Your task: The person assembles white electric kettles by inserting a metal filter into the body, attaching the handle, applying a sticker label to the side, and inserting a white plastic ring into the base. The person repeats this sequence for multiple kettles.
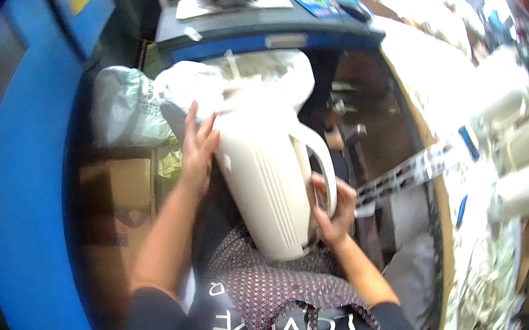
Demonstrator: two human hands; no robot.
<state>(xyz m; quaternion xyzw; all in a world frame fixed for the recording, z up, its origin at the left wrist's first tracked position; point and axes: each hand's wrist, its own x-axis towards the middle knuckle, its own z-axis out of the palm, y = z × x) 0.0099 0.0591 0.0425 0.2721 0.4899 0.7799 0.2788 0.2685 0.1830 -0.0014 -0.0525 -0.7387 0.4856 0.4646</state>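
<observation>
A cream jug (262,172) with ribbed sides and a loop handle (322,157) is in front of me, its base near my lap. My right hand (337,205) is closed around the lower end of the handle, its fingers partly behind it. Along the upper left side of the jug, my left hand (199,147) has its fingers stretched out and apart, at or touching the wall. The jug's top is blurred against a white plastic bag (190,81) behind it. A patterned apron (281,289) covers my lap.
A dark bench (213,30) with a blue front edge stands ahead. Cardboard boxes (131,189) and another white bag (126,106) are at left, beside a blue panel (31,216). On the right-hand table are several white jugs (525,191) and a blue pen (462,211).
</observation>
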